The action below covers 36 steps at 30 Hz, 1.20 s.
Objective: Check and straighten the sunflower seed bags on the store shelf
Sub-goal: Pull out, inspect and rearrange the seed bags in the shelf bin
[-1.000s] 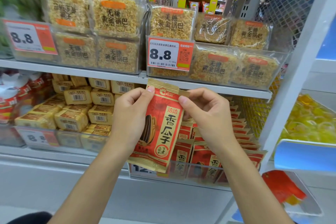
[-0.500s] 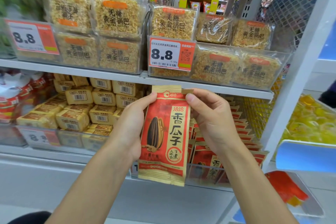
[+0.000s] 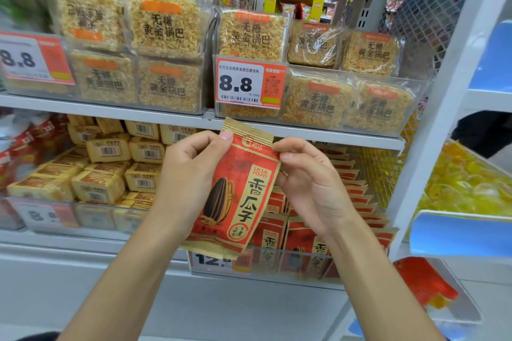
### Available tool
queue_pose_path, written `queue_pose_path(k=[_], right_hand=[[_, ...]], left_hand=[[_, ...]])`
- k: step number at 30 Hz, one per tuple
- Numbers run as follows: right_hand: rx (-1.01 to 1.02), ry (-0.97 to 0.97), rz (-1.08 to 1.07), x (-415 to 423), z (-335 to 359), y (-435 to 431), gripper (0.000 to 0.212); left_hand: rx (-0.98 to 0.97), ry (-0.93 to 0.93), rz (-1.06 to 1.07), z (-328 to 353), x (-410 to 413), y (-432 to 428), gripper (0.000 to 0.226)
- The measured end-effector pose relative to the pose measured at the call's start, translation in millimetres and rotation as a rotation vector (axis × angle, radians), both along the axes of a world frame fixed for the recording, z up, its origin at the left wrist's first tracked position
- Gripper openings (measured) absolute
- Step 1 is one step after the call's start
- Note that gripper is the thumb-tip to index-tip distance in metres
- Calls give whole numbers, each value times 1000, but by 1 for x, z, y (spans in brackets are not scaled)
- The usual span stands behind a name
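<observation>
Both upper corners of one red sunflower seed bag (image 3: 238, 191) are pinched, by the left hand (image 3: 191, 174) and right hand (image 3: 310, 183), so its front can be checked above the stocked seed-bag bin (image 3: 304, 255).

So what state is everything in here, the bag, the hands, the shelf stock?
sunflower seed bag: sealed, held up, front to camera, top tilted right.
left hand: gripping the bag's left edge, thumb on front.
right hand: pinching the bag's top right corner.
shelved sunflower seed bags: standing upright in rows.
rice crust packs: stacked two high.
</observation>
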State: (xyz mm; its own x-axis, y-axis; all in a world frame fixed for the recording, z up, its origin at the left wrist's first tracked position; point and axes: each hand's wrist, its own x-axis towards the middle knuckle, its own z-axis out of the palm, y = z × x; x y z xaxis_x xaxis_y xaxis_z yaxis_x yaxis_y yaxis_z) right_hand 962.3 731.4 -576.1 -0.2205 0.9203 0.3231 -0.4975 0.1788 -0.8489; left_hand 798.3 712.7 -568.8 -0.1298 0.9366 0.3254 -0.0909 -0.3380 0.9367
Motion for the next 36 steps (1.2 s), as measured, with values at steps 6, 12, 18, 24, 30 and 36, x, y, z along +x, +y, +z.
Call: queue_pose_path(k=[6, 12, 18, 24, 30, 36], right_hand=[[0, 46, 58, 2, -5, 5, 24], [-2, 53, 64, 4, -8, 9, 24], [92, -289, -25, 7, -9, 8, 26], [182, -440, -316, -3, -9, 2, 8], [84, -500, -215, -3, -8, -1, 26], [22, -650, -100, -13, -6, -7, 39]], left_hand=[[-38, -36, -58, -2, 2, 0, 35], [-92, -73, -103, -5, 3, 0, 28], [-59, -108, -21, -6, 4, 4, 28], [-64, 73, -42, -12, 6, 5, 47], [-85, 262, 51, -23, 4, 13, 62], [-204, 184, 54, -18, -4, 20, 49]])
